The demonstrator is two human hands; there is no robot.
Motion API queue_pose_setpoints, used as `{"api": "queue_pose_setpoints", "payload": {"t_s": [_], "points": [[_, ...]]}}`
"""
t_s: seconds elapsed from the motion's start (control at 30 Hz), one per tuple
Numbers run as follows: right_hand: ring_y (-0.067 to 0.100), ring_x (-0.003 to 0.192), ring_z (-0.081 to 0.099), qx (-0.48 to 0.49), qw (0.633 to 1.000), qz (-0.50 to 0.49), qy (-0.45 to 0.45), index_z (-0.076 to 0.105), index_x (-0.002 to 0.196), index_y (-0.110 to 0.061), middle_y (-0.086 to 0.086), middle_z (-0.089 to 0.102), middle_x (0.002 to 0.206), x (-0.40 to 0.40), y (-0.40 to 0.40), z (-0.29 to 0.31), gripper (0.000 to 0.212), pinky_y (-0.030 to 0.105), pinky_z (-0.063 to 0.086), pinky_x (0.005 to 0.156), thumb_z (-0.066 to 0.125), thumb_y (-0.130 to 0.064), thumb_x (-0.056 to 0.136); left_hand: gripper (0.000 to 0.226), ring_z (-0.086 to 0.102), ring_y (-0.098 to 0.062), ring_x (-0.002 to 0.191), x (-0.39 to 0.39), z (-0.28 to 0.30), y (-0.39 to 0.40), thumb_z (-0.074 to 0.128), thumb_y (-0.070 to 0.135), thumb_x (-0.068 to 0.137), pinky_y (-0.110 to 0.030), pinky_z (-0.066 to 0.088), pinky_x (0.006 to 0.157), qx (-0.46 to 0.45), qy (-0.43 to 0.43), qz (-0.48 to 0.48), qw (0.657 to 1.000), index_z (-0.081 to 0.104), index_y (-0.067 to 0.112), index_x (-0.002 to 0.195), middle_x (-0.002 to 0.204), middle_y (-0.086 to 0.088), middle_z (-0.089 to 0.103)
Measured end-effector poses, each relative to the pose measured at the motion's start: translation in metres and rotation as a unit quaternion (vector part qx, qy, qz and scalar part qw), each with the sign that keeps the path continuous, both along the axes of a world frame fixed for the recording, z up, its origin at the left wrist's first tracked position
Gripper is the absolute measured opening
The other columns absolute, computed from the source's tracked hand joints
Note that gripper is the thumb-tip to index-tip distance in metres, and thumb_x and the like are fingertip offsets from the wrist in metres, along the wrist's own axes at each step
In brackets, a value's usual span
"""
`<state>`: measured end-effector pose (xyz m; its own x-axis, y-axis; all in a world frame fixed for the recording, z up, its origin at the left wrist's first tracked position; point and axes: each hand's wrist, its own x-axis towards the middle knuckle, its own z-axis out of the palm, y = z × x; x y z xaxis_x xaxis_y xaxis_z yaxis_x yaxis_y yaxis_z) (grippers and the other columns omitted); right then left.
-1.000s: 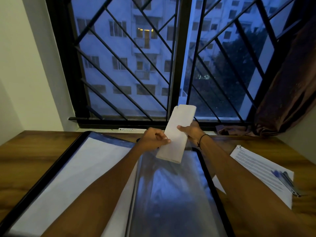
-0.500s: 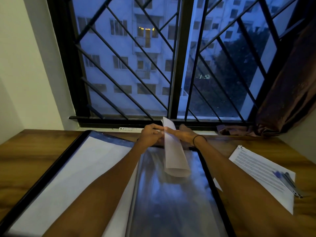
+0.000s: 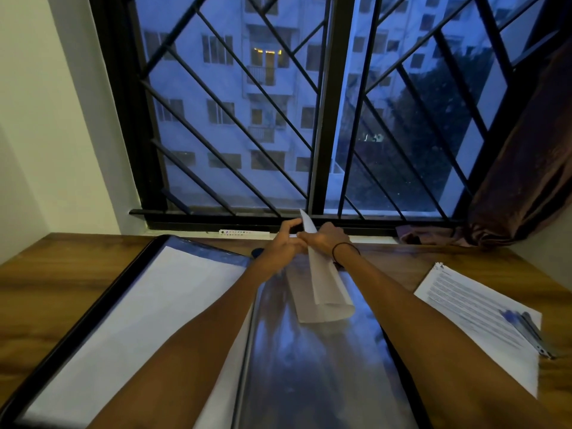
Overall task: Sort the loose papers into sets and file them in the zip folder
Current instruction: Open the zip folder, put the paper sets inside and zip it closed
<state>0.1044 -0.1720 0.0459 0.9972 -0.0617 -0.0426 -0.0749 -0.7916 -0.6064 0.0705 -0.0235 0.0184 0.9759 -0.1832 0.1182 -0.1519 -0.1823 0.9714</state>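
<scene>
An open zip folder (image 3: 93,301) with a black edge lies on the wooden desk; its left half shows white sheets, its right half a shiny clear sleeve (image 3: 309,366). A curled white paper set (image 3: 325,289) lies on the sleeve with its far end raised. My left hand (image 3: 286,239) and my right hand (image 3: 328,239) both pinch that far end at the folder's top edge, close to the window sill.
A printed stapled paper set (image 3: 470,314) lies on the desk (image 3: 40,280) at the right, with a blue pen (image 3: 526,329) on it. A barred window (image 3: 318,119) stands right behind the hands. A dark curtain (image 3: 526,181) hangs at the right. A small white strip (image 3: 244,233) lies on the sill.
The paper was held upright and flat between both hands; it has since been lowered and curled over, its near end now resting on the clear sleeve. Both hands moved toward the sill.
</scene>
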Motion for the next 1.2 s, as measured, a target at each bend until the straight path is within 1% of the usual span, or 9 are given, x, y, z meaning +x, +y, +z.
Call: {"api": "queue_pose_setpoints", "payload": {"t_s": [0.2,0.37,0.5,0.6,0.7,0.8,0.97,1.07,1.2], "points": [[0.036,0.103,0.064,-0.005,0.999,-0.052,-0.012,0.06,0.119,-0.004,0.02,0.063,0.119,0.014,-0.011,0.005,0.033,0.041,0.056,0.081,0.062,-0.018,0.088,0.079,0.072,-0.008,0.085,0.001,-0.002,-0.011,0.07,-0.016,0.085,-0.023,0.054,0.093,0.008,-0.073,-0.063,0.995,0.031,0.007,0.149,0.09,-0.011,0.072],[0.023,0.06,0.051,0.077,0.99,-0.072,0.094,0.056,0.098,0.001,0.017,0.056,0.084,0.02,-0.032,-0.006,0.006,0.028,0.044,0.047,0.05,0.002,0.096,0.067,0.072,-0.019,0.091,0.0,0.002,-0.003,0.073,-0.009,0.087,-0.022,0.056,0.086,0.01,-0.084,-0.062,0.995,0.042,0.007,0.145,0.092,-0.02,0.073],[0.029,0.061,0.047,0.185,0.969,-0.064,0.15,0.061,0.08,0.006,0.029,0.063,0.089,0.032,-0.056,-0.028,0.01,0.036,0.05,0.062,0.068,0.007,0.072,0.063,0.072,-0.006,0.088,-0.003,-0.002,-0.006,0.078,-0.002,0.085,-0.017,0.053,0.08,0.045,-0.083,-0.085,0.992,0.049,0.01,0.14,0.087,-0.003,0.075],[0.034,0.072,0.055,0.204,0.963,-0.029,0.176,0.071,0.09,0.006,0.031,0.065,0.095,0.049,-0.075,-0.038,0.058,0.052,0.058,0.081,0.083,0.003,0.034,0.064,0.072,-0.006,0.089,-0.001,-0.006,-0.012,0.083,0.004,0.083,-0.019,0.054,0.082,0.093,-0.082,-0.111,0.986,0.051,0.013,0.138,0.084,0.005,0.076],[0.028,0.063,0.051,0.114,0.97,0.011,0.213,0.063,0.095,-0.002,0.02,0.052,0.082,0.015,-0.073,-0.005,0.036,0.038,0.051,0.063,0.085,0.003,0.067,0.068,0.07,-0.021,0.103,0.001,-0.006,-0.019,0.085,0.017,0.076,-0.039,0.057,0.095,0.145,-0.087,-0.116,0.979,0.053,0.021,0.135,0.096,-0.002,0.075],[0.028,0.077,0.056,0.13,0.965,0.014,0.225,0.064,0.101,-0.005,0.019,0.058,0.088,0.013,-0.079,-0.003,0.034,0.037,0.054,0.068,0.081,0.006,0.073,0.066,0.067,-0.031,0.11,0.005,-0.009,-0.027,0.084,0.021,0.075,-0.05,0.055,0.099,0.162,-0.085,-0.102,0.978,0.053,0.025,0.134,0.111,-0.009,0.071],[0.025,0.084,0.057,0.185,0.972,0.006,0.142,0.043,0.129,-0.021,0.016,0.054,0.109,0.017,-0.072,-0.014,0.082,0.033,0.05,0.067,0.093,-0.012,0.065,0.051,0.07,-0.02,0.1,0.008,-0.016,-0.026,0.077,0.016,0.09,-0.038,0.056,0.093,0.184,-0.1,-0.066,0.976,0.053,0.021,0.135,0.104,-0.008,0.076],[0.036,0.124,0.053,0.215,0.976,-0.008,0.047,0.025,0.153,-0.014,0.019,0.046,0.141,0.017,-0.063,-0.019,0.098,0.044,0.053,0.093,0.082,0.006,0.076,0.048,0.072,-0.022,0.094,0.007,-0.02,-0.018,0.078,0.02,0.09,-0.043,0.059,0.092,0.189,-0.111,-0.059,0.974,0.055,0.019,0.132,0.097,-0.008,0.077],[0.039,0.128,0.05,0.194,0.98,0.02,0.043,0.029,0.155,-0.014,0.023,0.045,0.143,0.025,-0.064,-0.024,0.101,0.051,0.049,0.105,0.075,0.019,0.072,0.045,0.072,-0.017,0.09,0.007,-0.02,-0.001,0.08,0.019,0.088,-0.037,0.059,0.088,0.194,-0.127,-0.052,0.971,0.059,0.018,0.128,0.087,0.001,0.075]]}}
